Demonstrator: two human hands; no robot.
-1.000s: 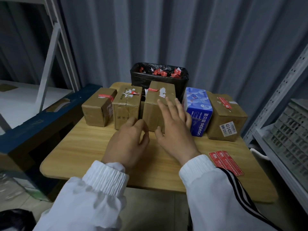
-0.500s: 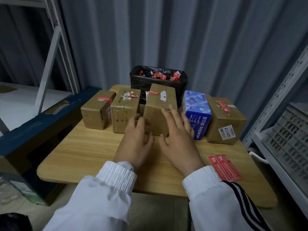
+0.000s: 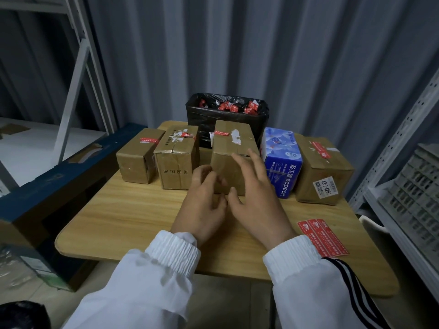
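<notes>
The middle box [image 3: 234, 148] runs near-to-far just beyond the right hand [image 3: 256, 203], fingers [image 3: 259, 162] spread, and the left hand [image 3: 202, 200], fingers loosely curled.

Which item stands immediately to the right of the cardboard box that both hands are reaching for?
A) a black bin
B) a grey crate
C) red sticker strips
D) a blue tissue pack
D: the blue tissue pack sits right beside the cardboard box in front of the left hand and right hand.
</notes>
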